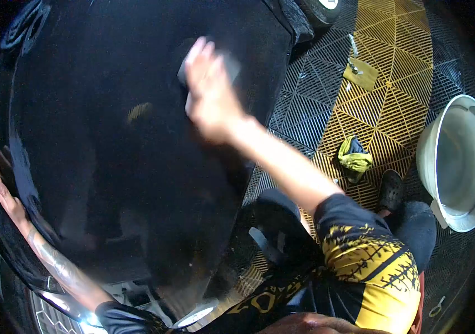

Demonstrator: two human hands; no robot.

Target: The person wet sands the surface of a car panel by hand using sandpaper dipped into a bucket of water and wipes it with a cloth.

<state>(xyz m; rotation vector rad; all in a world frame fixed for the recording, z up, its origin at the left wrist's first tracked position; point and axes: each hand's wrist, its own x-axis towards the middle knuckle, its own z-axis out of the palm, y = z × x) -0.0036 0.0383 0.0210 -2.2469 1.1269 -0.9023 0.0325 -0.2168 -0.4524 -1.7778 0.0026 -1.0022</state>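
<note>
A glossy black car body panel [109,183] fills the left and middle of the view. My right hand [213,100], blurred by motion, lies over its upper part and presses a thin grey sheet [232,68] against it. The sheet's edges show on both sides of my fingers; whether it is paper or cloth I cannot make out. At the far left, my left hand [8,195] rests along the panel's edge, fingers stretched out, holding nothing that I can see.
Black and yellow grid tiles [399,39] cover the floor at right. A pale basin [457,167] of liquid stands there. A crumpled yellow-green cloth [355,158] and a flat tan piece [361,74] lie nearby. A car wheel [321,11] shows at the top.
</note>
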